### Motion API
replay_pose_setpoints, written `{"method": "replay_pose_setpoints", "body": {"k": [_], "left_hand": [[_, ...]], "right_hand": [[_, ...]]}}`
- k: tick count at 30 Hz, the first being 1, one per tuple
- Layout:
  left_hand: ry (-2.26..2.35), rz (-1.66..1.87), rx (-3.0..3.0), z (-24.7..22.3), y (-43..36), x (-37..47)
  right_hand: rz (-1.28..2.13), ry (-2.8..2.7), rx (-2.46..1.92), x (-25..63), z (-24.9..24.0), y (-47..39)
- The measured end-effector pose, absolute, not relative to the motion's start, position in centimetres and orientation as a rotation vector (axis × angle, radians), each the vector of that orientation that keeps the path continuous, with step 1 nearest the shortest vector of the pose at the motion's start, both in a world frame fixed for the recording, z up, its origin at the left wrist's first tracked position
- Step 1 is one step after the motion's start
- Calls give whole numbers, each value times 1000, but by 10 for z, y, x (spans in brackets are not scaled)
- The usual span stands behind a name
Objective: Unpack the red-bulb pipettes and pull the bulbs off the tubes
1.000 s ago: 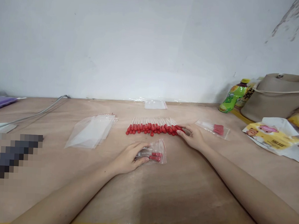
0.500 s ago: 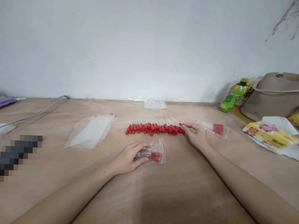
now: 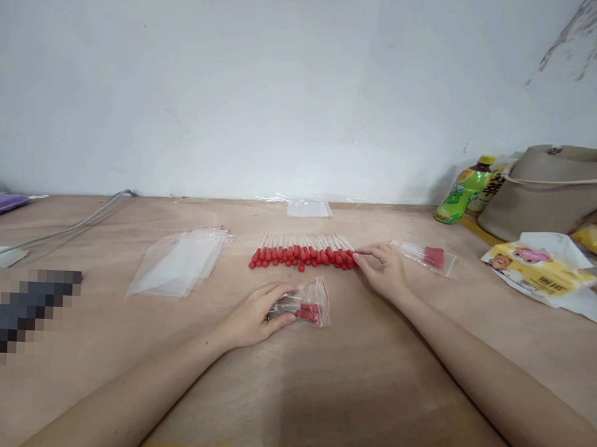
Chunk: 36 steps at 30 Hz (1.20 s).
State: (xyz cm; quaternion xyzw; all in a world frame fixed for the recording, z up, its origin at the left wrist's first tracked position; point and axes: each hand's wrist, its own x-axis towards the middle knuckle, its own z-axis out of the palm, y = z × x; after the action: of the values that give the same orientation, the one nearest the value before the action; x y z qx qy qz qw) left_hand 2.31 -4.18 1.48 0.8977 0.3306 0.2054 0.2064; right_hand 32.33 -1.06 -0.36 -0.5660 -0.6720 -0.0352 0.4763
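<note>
A clear zip bag [image 3: 322,295] holds several droppers with red bulbs. My left hand [image 3: 259,315] is closed round the bag's left end, fingers above and thumb below, pressing it near the table. Beyond it lies a row of droppers [image 3: 301,256] with thin clear stems pointing to the wall and red bulbs facing me. At the row's right end, my right hand [image 3: 381,271] has thumb and forefinger closed at an end bulb; its other fingers are partly hidden. Just right of that hand lies another clear bag [image 3: 447,266] with red-bulbed droppers inside.
Flat clear bags [image 3: 181,261] are stacked on the left, and a smaller stack [image 3: 309,209] lies by the wall. A grey cable [image 3: 91,219] crosses the left side. Rightward are a green drink bottle [image 3: 460,195], a beige bag [image 3: 545,196] and a yellow-white wrapper [image 3: 539,266].
My right hand has shifted slightly left along the row, and the row's right end now sits farther left. My left hand stays on the zip bag.
</note>
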Motion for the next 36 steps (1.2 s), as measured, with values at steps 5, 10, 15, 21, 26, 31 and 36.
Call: {"method": "replay_pose_setpoints", "body": {"k": [5, 10, 15, 21, 26, 31, 36], "left_hand": [[937, 567, 2501, 15, -42, 23], [922, 575, 2512, 13, -41, 23], [933, 592, 2527, 11, -42, 24], [940, 627, 2551, 10, -42, 26], [925, 638, 2540, 10, -41, 25], [920, 565, 2549, 14, -42, 24], [907, 535, 2572, 15, -43, 24]], "right_hand": [[-68, -1780, -1188, 303, 10, -33], [229, -2188, -934, 277, 22, -58], [414, -2316, -956, 259, 23, -63], [511, -2297, -1044, 249, 19, -64], [418, -2227, -1157, 245, 18, -67], [587, -2149, -1169, 250, 22, -68], [1014, -1916, -1252, 266, 27, -59]]}}
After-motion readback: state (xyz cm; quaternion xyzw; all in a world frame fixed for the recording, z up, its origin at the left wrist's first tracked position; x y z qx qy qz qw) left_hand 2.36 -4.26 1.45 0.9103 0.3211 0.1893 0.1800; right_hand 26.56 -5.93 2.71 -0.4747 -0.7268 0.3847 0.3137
